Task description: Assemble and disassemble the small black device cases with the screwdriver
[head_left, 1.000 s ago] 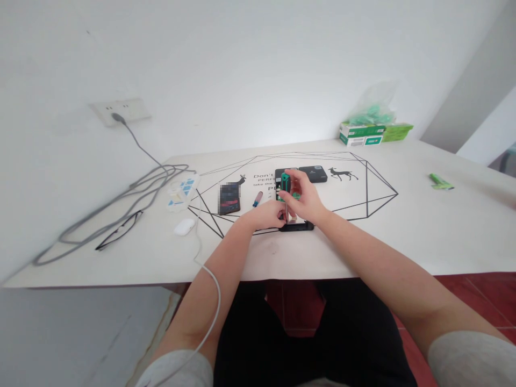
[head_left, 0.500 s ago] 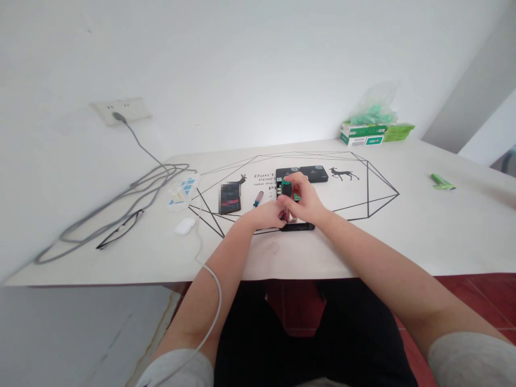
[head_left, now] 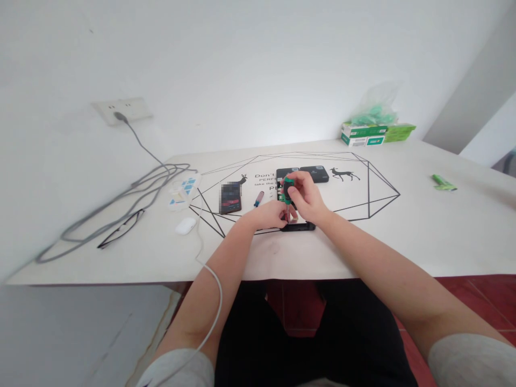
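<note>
My right hand (head_left: 307, 198) is wrapped round a screwdriver (head_left: 288, 189) with a green and black handle. The screwdriver stands nearly upright, its shaft pointing down into an opened black device (head_left: 298, 228). A bit of green circuit board and a shiny surface show inside the device, partly covered by my hands. My left hand (head_left: 271, 215) is closed beside the lower end of the shaft, fingertips pinched together; what they grip, if anything, is too small to make out. A second, smaller screwdriver (head_left: 259, 199) lies to the left of the device.
Two black casings (head_left: 313, 174) lie behind my hands. To the left are a pixelated phone (head_left: 230, 197), a white earbud case (head_left: 185, 226), glasses (head_left: 121, 229), a power strip (head_left: 185, 191) and grey cable. Green boxes (head_left: 363, 135) stand at the back right, a green wrapper (head_left: 443, 183) farther right.
My right hand's fingers have shifted round the screwdriver, so more of its handle shows and it stands straighter. My left hand stays almost where it was.
</note>
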Tool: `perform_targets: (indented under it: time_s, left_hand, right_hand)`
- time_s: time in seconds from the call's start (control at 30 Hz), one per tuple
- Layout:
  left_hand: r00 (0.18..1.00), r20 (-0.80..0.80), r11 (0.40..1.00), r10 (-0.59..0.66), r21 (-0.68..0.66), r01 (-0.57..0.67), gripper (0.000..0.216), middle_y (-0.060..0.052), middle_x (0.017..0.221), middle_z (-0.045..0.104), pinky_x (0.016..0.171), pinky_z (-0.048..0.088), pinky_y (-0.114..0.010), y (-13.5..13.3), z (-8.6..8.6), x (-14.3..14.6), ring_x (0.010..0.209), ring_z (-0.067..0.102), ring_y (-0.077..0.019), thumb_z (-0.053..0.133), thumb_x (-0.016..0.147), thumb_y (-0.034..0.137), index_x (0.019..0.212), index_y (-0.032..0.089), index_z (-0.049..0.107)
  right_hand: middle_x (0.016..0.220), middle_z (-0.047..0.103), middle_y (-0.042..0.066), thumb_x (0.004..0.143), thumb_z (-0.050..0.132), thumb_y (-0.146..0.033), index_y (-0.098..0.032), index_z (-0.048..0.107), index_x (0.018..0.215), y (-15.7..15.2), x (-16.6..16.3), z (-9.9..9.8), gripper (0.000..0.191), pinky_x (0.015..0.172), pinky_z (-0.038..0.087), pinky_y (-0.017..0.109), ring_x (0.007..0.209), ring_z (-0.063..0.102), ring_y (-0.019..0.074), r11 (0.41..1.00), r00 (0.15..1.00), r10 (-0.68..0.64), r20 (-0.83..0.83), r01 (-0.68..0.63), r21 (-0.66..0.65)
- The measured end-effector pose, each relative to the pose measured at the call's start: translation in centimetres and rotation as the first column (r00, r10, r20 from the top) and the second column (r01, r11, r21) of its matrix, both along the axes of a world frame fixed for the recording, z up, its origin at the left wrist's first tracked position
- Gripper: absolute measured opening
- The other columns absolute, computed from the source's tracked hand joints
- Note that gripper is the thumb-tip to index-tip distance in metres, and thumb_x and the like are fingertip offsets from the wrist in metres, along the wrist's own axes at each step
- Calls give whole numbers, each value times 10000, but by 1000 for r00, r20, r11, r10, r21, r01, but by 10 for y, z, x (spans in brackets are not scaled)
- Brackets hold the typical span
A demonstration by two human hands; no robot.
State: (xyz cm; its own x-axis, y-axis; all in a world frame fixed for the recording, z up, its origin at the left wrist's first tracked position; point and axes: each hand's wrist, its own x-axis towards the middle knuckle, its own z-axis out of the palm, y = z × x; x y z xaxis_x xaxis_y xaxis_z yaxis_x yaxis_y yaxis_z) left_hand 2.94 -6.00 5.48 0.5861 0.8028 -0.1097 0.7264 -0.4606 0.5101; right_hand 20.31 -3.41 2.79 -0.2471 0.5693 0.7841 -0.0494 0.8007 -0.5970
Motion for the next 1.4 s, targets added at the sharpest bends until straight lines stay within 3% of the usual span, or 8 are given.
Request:
perform_targets:
  time_s: [0.23, 0.33, 0.53, 0.7, 0.87, 1.13, 1.23, 1.4]
  left_hand:
    - [1000, -14, 997, -25, 68, 26, 138, -17, 792, 687, 686, 476, -270, 4, -7, 0, 766, 644, -185, 637, 718, 99, 819, 177, 690]
    - [999, -39, 997, -6, 72, 9, 118, -13, 774, 684, 685, 478, -272, 3, -5, 0, 750, 647, -184, 642, 719, 111, 803, 179, 690]
    - [999, -26, 1000, 26, 7, -26, 244, -4, 786, 714, 683, 484, -249, -3, 4, 2, 733, 660, -172, 652, 712, 118, 926, 192, 741]
    - [998, -46, 999, 35, 19, -34, 171, -13, 770, 707, 684, 480, -266, 0, 0, 0, 718, 650, -179, 642, 718, 145, 862, 182, 726]
    - [999, -41, 999, 4, 50, -2, 108, -13, 761, 692, 650, 448, -266, 3, -6, -1, 718, 638, -178, 632, 712, 141, 795, 178, 690]
    - [999, -48, 1000, 22, 11, -22, 240, -15, 775, 708, 680, 467, -267, -2, 3, 2, 724, 646, -182, 635, 708, 129, 904, 186, 763]
    - [1000, -11, 1000, 4, 0, -4, 326, -5, 814, 721, 685, 470, -253, -2, 3, 1, 748, 656, -174, 632, 700, 110, 986, 196, 763]
    - [1000, 8, 1000, 8, -11, -8, 255, -5, 861, 723, 694, 476, -250, -2, 1, 0, 769, 665, -166, 629, 696, 109, 921, 184, 723]
  right_hand:
    - [1099, 611, 73, 942, 698, -416, -265, 566, 1206, 0, -2, 3, 331, 744, 557, 402, 870, 587, 208, 979, 993, -114, 31, 107, 173]
    - [1109, 618, 77, 977, 639, -454, -266, 573, 1207, -2, -1, 4, 305, 718, 557, 394, 846, 591, 203, 988, 996, -81, 26, 77, 137]
    - [1109, 675, 76, 1068, 431, -515, -280, 587, 1272, -5, 2, 6, 349, 849, 593, 447, 966, 680, 243, 999, 999, -30, 19, 31, -12]
    - [1012, 645, 58, 1026, 527, -564, -279, 602, 1237, -4, 0, 6, 362, 727, 573, 410, 755, 594, 197, 991, 991, -129, 31, 128, 49]
    - [939, 594, 34, 981, 605, -593, -291, 592, 1233, -3, -1, 5, 393, 697, 563, 410, 699, 542, 184, 988, 989, -137, 61, 132, 75]
    - [1080, 663, 90, 1087, 421, -479, -272, 649, 1213, -8, 1, 16, 332, 911, 562, 480, 1015, 650, 253, 984, 995, -98, -3, 97, 146]
    - [1205, 657, 112, 1052, 509, -506, -264, 594, 1205, -6, -3, 13, 298, 905, 582, 469, 1054, 665, 248, 993, 994, -90, -62, 94, 77]
    - [1316, 634, 93, 961, 676, -495, -283, 480, 1137, -1, -9, 4, 338, 752, 606, 381, 822, 662, 156, 995, 989, -2, -149, -13, -102]
